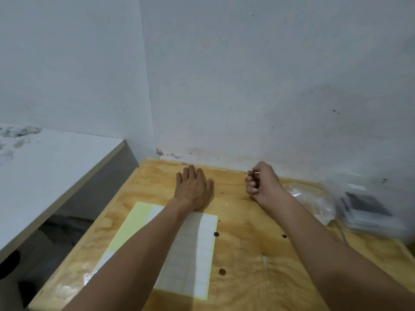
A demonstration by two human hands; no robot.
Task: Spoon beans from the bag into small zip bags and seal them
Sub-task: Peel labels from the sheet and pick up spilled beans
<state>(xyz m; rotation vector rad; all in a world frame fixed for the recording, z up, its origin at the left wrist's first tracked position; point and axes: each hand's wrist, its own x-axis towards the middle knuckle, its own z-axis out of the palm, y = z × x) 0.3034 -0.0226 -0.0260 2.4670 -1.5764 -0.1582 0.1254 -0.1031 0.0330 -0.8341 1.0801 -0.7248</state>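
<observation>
My left hand lies flat, palm down, on the wooden table near the far edge, fingers apart, holding nothing. My right hand hovers to its right with the fingers curled in; something small and thin may be pinched at the fingertips, too small to tell. A clear plastic bag lies behind my right wrist. A stack of small zip bags with a dark card inside sits at the far right. Three loose brown beans lie on the table. No spoon is in view.
A sheet of white labels on yellow backing lies under my left forearm. A white counter stands to the left, lower gap between it and the table. White walls close off the back.
</observation>
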